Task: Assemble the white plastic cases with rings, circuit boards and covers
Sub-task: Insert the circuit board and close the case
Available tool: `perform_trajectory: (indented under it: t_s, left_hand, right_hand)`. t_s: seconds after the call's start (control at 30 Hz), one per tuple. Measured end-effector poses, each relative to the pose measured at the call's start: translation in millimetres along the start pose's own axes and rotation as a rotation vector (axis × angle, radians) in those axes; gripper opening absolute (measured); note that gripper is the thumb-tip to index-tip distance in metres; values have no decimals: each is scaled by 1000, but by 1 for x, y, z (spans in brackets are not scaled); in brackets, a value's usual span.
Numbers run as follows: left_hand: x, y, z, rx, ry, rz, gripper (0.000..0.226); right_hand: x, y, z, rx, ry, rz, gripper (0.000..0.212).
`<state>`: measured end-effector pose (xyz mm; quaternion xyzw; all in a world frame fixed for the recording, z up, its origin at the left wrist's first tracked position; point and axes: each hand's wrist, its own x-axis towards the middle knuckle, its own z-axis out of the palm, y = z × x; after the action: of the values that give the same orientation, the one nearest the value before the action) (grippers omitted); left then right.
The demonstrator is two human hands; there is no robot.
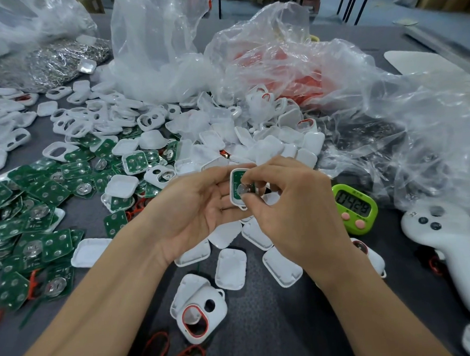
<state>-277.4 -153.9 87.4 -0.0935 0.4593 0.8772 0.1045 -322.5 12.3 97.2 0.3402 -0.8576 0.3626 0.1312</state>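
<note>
My left hand (200,207) holds a white plastic case (234,190) upright at the centre of the head view, with a green circuit board (240,177) seated inside it. My right hand (289,202) pinches over the case from the right, its fingertips pressing on the board and its round metal contact. Green circuit boards (34,215) lie heaped at the left. White covers (230,269) lie below my hands. An assembled case with a red ring (200,313) rests near the front. Loose red rings (155,350) lie at the bottom edge.
Clear plastic bags (360,103) pile up behind and to the right. A bag of metal parts (53,62) sits far left. A green timer (355,207) stands right of my hands, a white handheld controller (450,251) beyond it. White case halves (253,133) cover the middle.
</note>
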Motion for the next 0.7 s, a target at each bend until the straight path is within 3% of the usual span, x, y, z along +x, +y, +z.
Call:
perform_trajectory:
  t_s: [0.43,0.7]
  left_hand:
    - [0,-3,-3,52,24,35,40]
    - [1,-7,0,77,74,31,34]
  right_hand:
    - [0,5,1,59,-2,58,22]
    - [7,17,-4,455,211,409,13]
